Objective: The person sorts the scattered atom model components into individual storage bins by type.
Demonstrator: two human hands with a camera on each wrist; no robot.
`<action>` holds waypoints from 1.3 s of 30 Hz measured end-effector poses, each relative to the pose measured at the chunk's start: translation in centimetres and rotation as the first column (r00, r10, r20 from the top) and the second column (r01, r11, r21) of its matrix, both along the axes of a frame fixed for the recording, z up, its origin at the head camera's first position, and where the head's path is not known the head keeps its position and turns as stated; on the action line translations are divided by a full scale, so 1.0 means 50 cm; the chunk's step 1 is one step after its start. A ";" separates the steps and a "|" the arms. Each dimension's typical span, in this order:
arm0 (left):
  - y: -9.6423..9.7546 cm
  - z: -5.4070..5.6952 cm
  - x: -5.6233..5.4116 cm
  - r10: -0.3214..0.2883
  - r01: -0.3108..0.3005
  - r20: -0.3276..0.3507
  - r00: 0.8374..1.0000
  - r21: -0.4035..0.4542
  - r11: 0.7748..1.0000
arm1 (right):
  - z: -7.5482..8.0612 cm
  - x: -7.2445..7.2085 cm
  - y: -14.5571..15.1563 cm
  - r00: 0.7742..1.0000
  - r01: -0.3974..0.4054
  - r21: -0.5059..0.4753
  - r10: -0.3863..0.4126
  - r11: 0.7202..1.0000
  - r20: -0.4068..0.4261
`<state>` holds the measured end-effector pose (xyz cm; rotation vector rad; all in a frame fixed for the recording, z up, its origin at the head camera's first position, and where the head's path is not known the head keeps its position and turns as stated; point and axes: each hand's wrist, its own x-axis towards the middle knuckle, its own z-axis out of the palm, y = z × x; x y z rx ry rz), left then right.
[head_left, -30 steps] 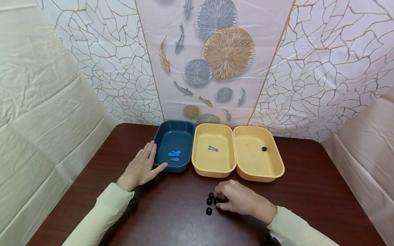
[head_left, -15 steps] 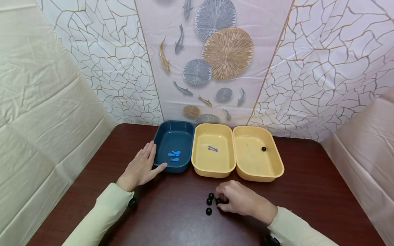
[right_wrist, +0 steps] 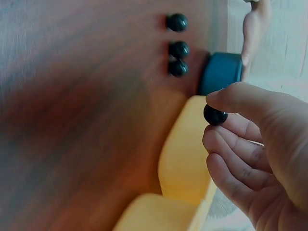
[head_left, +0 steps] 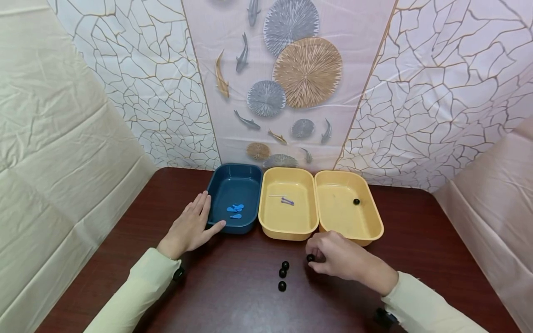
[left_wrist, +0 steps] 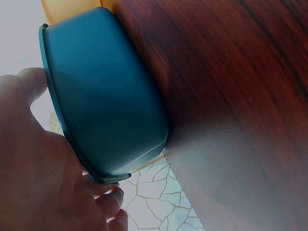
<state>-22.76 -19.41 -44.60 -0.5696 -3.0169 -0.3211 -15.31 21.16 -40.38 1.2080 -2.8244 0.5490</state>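
Between thumb and fingertips, my right hand (head_left: 339, 256) pinches a shiny black ball (right_wrist: 215, 114), just in front of the right yellow tray (head_left: 370, 231). Three more black balls (head_left: 282, 273) sit on the table to its left, two of them close together. My left hand (head_left: 187, 226) lies with straight, spread fingers at the left and near rim of the dark blue tray (left_wrist: 106, 91). Inside that tray are several small blue paddle-shaped pieces (head_left: 235, 216). Another black ball (head_left: 356, 201) is in the right yellow tray.
The middle yellow tray (head_left: 289, 226) holds small purple bar-shaped pieces (head_left: 287, 201) and a thin white stick (head_left: 277, 195). All three trays stand side by side on the dark brown table (head_left: 233, 286), near the patterned cloth backdrop (head_left: 266, 134).
My right hand has carried one black ball away from the group, rightward and toward the right yellow tray. The left hand has stayed at the blue tray.
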 end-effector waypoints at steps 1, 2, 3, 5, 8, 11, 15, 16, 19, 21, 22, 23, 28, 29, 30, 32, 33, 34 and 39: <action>0.000 0.000 0.000 -0.001 0.001 -0.001 1.000 -0.001 1.000 | 0.006 -0.001 0.004 1.000 0.001 -0.005 -0.001 1.000 -0.001; 0.000 0.000 0.000 -0.002 0.002 -0.001 1.000 -0.001 1.000 | 0.013 -0.003 0.009 1.000 0.003 -0.008 -0.003 1.000 -0.006; 0.000 0.000 0.000 -0.002 0.002 -0.001 1.000 -0.001 1.000 | 0.019 -0.005 0.014 1.000 0.007 -0.012 -0.007 1.000 -0.012; -0.001 0.000 -0.001 -0.003 0.003 -0.001 1.000 -0.002 1.000 | 0.032 -0.009 0.024 1.000 0.013 -0.023 -0.014 1.000 -0.025; -0.001 0.000 -0.001 -0.002 0.002 -0.001 1.000 0.000 1.000 | 0.050 -0.018 0.040 0.998 0.022 -0.029 -0.024 0.999 -0.059; 0.000 -0.001 -0.002 0.000 0.000 0.003 1.000 0.003 1.000 | 0.066 -0.027 0.055 0.994 0.022 -0.026 -0.025 0.999 -0.105; 0.000 -0.002 -0.003 0.000 0.000 0.006 1.000 0.004 1.000 | 0.084 -0.042 0.074 0.988 0.025 -0.016 -0.027 1.000 -0.155; 0.000 -0.002 -0.003 0.000 0.000 0.005 1.000 0.004 1.000 | 0.088 -0.046 0.079 0.987 0.028 -0.014 -0.029 1.000 -0.159; 0.000 -0.002 -0.003 -0.002 0.002 0.006 1.000 0.006 1.000 | 0.098 -0.057 0.091 0.987 0.053 -0.008 -0.053 0.999 -0.151; 0.000 -0.002 -0.004 -0.002 0.002 0.005 1.000 0.004 1.000 | 0.103 -0.063 0.099 0.987 0.078 -0.002 -0.077 0.997 -0.138; 0.000 -0.002 -0.004 -0.002 0.002 0.004 1.000 0.004 1.000 | 0.104 -0.068 0.103 0.987 0.089 0.003 -0.088 0.996 -0.133; 0.000 -0.002 -0.004 -0.001 0.001 0.005 1.000 0.005 1.000 | 0.105 -0.071 0.106 0.987 0.105 0.008 -0.103 0.994 -0.125; 0.001 -0.002 -0.001 0.001 -0.001 0.006 1.000 0.003 1.000 | 0.094 -0.096 0.130 0.981 0.170 0.024 -0.166 0.985 -0.105; 0.002 -0.001 -0.001 0.001 -0.001 0.005 1.000 0.004 1.000 | 0.090 -0.101 0.136 0.979 0.176 0.024 -0.172 0.984 -0.106; 0.002 -0.001 0.000 0.003 -0.003 0.004 1.000 0.001 1.000 | 0.087 -0.107 0.142 0.978 0.182 0.021 -0.178 0.983 -0.110; 0.003 0.001 0.001 0.002 -0.002 0.001 1.000 0.003 1.000 | 0.082 -0.119 0.153 0.975 0.190 0.015 -0.187 0.982 -0.118; 0.003 0.002 0.002 0.002 -0.002 -0.002 1.000 0.004 1.000 | 0.080 -0.125 0.158 0.973 0.197 0.017 -0.193 0.980 -0.122; 0.003 0.002 0.002 0.002 -0.002 -0.005 1.000 0.007 1.000 | 0.079 -0.131 0.163 0.971 0.206 0.017 -0.202 0.978 -0.125; 0.002 0.003 0.003 0.008 -0.008 -0.005 1.000 0.007 1.000 | 0.073 -0.160 0.179 0.960 0.255 0.032 -0.248 0.967 -0.131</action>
